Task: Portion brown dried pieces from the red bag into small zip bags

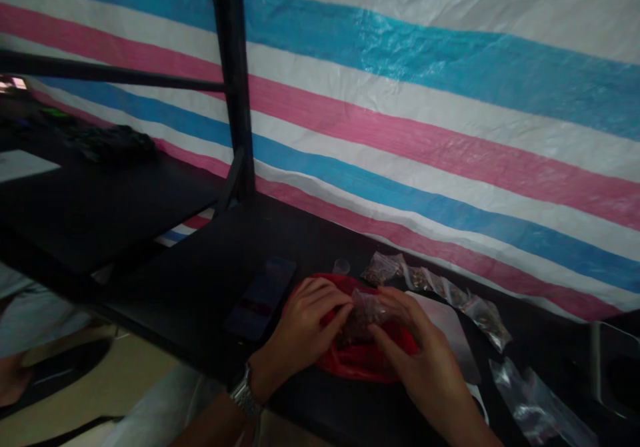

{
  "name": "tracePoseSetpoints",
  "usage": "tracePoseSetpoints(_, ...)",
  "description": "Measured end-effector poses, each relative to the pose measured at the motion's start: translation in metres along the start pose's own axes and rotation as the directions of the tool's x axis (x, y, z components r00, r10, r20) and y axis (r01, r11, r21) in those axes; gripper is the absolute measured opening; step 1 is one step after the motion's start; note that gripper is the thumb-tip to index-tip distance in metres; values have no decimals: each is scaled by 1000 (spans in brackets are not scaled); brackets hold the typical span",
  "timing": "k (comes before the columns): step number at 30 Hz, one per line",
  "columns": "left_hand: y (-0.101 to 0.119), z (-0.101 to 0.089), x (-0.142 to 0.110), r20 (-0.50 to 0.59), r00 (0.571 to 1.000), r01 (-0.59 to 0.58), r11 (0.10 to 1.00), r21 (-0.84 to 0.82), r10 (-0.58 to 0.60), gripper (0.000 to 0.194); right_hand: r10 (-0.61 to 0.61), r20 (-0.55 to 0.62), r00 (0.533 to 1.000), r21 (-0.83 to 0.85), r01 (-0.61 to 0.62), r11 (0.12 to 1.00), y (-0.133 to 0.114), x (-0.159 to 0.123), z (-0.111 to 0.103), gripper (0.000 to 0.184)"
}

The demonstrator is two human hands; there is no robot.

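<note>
Both my hands hold a small clear plastic bag (364, 308) with dark brown bits inside, just above a red tray (360, 360) on the black table (200, 287). My left hand (305, 327), with a metal watch at the wrist, pinches the bag's left side with closed fingers. My right hand (415, 353) grips the bag's right side, fingers curled over it.
A dark phone (260, 297) lies left of the tray. A row of filled small bags (440, 290) lies behind it, and empty clear bags (535, 407) at the right. A white sheet (450, 333) lies under my right hand. A black post (235, 87) and a striped tarp (425, 100) stand behind.
</note>
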State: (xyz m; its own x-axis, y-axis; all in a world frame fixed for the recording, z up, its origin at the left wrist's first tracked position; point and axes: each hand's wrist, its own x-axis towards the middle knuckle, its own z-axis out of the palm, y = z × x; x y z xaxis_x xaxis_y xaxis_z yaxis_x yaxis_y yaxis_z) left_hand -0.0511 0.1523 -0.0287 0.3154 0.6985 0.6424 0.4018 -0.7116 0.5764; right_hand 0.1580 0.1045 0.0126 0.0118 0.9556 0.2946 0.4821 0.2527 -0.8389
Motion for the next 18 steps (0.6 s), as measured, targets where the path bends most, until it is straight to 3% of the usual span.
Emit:
tracePoseSetpoints(4,-2,-5,0,-5,1000,-12,999,-47,12,15,-24,-178,984,-52,15,999,1,-1,-1,22)
tracePoseSetpoints(7,-4,-7,0,-28,999,-31,997,-71,29,15,-35,-265,963,-68,18,998,0,-3,4,18)
tracePoseSetpoints(11,-9,-5,0,-67,997,-43,988,-147,34,17,11,-297,955,0,-11,1000,-3,-3,16,24)
tracePoseSetpoints(18,-10,-6,-1,-24,1000,3,978,-209,-8,13,119,-324,939,150,-73,986,-13,4,23,33)
